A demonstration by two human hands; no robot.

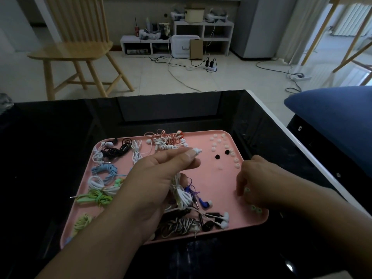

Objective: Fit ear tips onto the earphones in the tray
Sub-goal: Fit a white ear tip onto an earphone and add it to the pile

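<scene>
A pink tray (pixel 209 179) lies on the black table and holds several bundled earphones in white, black, blue, green and purple. My left hand (pixel 159 178) is raised over the tray's middle and pinches a white earphone (pixel 196 151) between thumb and forefinger; its coiled white cable (pixel 182 195) hangs below the palm. My right hand (pixel 259 182) reaches down at the tray's right side, fingertips on the tray floor by small greenish ear tips (pixel 247 189). Loose white ear tips (pixel 219 142) and two black ear tips (pixel 227 152) lie at the tray's far right.
The glossy black table (pixel 80 125) has a white edge on the right. A blue cushion (pixel 338 119) sits beyond that edge. A wooden chair (pixel 78 49) and low white shelves (pixel 177 39) with cables stand on the floor behind.
</scene>
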